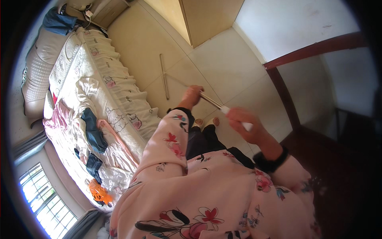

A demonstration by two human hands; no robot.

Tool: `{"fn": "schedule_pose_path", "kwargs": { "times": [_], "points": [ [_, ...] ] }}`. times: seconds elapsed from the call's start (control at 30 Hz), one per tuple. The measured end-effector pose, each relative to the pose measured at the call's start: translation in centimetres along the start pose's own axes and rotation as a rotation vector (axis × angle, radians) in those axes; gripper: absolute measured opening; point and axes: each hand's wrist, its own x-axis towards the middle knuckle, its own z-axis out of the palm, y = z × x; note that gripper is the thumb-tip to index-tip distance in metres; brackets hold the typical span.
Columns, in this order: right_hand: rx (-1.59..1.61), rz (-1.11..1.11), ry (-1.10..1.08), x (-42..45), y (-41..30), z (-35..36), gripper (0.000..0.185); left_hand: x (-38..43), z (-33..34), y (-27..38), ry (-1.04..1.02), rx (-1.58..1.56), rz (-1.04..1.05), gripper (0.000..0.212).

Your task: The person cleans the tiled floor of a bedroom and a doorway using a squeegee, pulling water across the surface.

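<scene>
Both of my hands hold the metal pole of a long-handled floor tool, a squeegee or flat mop. My left hand is wrapped around the pole farther down. Nearer my body, my right hand is shut on the white plastic grip, whose end shows beyond the palm. The pole runs away to a narrow T-shaped head over the tiled floor. Its lower stretch looks thin and blurred. I cannot tell which kind of blade or pad the head carries.
To the left is a bed with a ruffled skirt; clothes and an orange plastic bag lie on it. A wooden cabinet stands ahead. At right are a white wall and a dark red door frame. My feet are below.
</scene>
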Motion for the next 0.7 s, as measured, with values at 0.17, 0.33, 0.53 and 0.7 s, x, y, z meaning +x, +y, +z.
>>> {"fn": "schedule_pose_path", "kwargs": {
  "times": [0.17, 0.33, 0.53, 0.7],
  "points": [
    [-0.133, 0.26, 0.222, -9.6, -5.0, -6.0, 0.004, 1.3, 6.7, 12.9, -0.094, -0.182, 0.25, 0.013],
    [-0.376, 0.331, 0.251, -13.5, -13.4, -8.1, 0.009, 0.8, 10.3, 25.0, -0.261, -0.312, 0.494, 0.013],
    [-0.339, 0.099, 0.166, -12.6, -16.3, -9.0, 0.011, -0.6, 5.3, 27.5, -0.283, -0.364, 0.549, 0.014],
    [-0.207, 0.235, 0.375, -11.1, -13.6, -8.1, 0.012, 2.1, 4.4, 20.9, -0.271, -0.181, 0.379, 0.009]
  ]
}}
